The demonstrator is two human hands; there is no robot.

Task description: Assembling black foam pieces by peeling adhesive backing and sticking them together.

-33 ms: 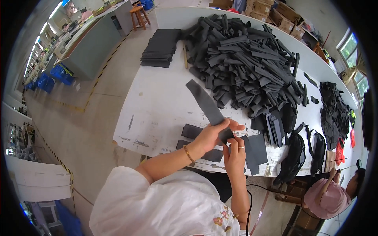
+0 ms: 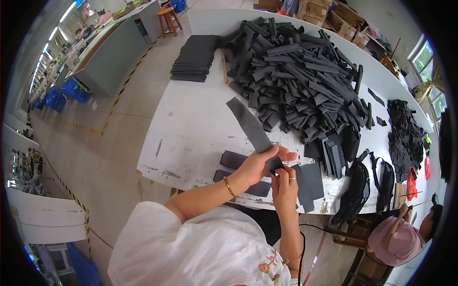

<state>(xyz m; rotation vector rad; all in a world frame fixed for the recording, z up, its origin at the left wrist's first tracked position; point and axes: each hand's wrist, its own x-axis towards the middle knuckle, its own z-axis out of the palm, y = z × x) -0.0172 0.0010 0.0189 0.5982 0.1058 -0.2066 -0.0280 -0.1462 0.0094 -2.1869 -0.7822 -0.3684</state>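
Observation:
A long dark grey fabric strip (image 2: 251, 126) slants up and to the left from between my hands, its free end over the white table (image 2: 183, 124). My left hand (image 2: 260, 164) is closed round the strip's lower part, thumb on top. At its near end, my right hand (image 2: 285, 183) pinches the strip's edge between thumb and fingers. Under my left wrist lie flat dark strips (image 2: 231, 159), partly hidden by the arm. Just right of my right hand are several overlapping dark fabric pieces (image 2: 311, 183) at the table's near edge.
A big heap of black strips (image 2: 296, 71) covers the table's far middle, with a neat stack (image 2: 194, 57) to its left. Black bags (image 2: 355, 188) and a dark fabric pile (image 2: 405, 136) lie right. Another person (image 2: 396, 238) sits at lower right. A black cable (image 2: 303, 248) hangs beside my right forearm.
Both hands keep their hold on the strip. Its free end has shifted very slightly to the right; nothing else visibly differs.

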